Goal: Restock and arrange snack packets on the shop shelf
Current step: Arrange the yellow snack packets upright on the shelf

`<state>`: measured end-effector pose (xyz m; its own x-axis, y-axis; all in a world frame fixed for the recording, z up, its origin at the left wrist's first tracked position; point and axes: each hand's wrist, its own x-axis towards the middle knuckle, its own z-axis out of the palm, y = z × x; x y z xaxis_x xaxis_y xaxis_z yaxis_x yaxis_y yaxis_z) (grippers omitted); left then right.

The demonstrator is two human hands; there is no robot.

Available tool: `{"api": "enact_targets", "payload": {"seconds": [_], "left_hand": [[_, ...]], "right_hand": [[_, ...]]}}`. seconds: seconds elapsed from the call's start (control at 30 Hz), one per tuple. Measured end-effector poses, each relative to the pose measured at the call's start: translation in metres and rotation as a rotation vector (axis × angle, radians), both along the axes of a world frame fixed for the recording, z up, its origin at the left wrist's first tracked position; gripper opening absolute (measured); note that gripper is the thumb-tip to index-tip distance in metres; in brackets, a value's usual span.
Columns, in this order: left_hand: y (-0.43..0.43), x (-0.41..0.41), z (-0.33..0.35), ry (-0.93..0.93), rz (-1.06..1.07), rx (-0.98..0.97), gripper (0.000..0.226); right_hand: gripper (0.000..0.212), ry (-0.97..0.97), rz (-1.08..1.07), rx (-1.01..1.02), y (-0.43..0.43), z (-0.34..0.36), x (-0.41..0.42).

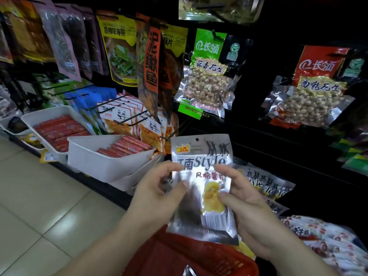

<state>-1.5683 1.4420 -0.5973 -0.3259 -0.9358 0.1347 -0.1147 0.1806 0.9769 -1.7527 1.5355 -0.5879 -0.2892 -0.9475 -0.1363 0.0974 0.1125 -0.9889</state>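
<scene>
What we count here

We hold one silver chip packet upright before the shelf, above one red basket. Our left grip and right grip each pinch one side. Two white trays of sausages stand at left; two peanut packets hang above.

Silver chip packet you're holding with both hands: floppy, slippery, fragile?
Probably light and somewhat floppy: the silver packet is thin foil, held by the left hand and right hand at its sides. Glossy film likely slips. Pictured chips suggest crushable contents.
</scene>
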Motion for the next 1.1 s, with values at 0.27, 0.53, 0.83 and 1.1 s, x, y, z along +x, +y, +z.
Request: {"api": "enact_targets", "payload": {"seconds": [0.27, 0.53, 0.83, 1.1], "left_hand": [[-0.005, 0.007, 0.005, 0.128, -0.116, 0.193, 0.037], [-0.003, 0.010, 0.002, 0.029, -0.274, 0.156, 0.058], [-0.006, 0.014, -0.003, -0.021, -0.267, 0.185, 0.055], [-0.030, 0.031, -0.009, -0.252, -0.311, 0.131, 0.044]], "right_hand": [[0.041, 0.105, 0.014, 0.024, 0.002, 0.006, 0.007], [0.052, 0.147, -0.245, -0.015, -0.004, -0.003, 0.007], [0.090, -0.047, 0.085, 0.024, 0.001, -0.012, -0.028], [0.090, 0.084, -0.011, 0.034, 0.001, -0.016, -0.028]]}}
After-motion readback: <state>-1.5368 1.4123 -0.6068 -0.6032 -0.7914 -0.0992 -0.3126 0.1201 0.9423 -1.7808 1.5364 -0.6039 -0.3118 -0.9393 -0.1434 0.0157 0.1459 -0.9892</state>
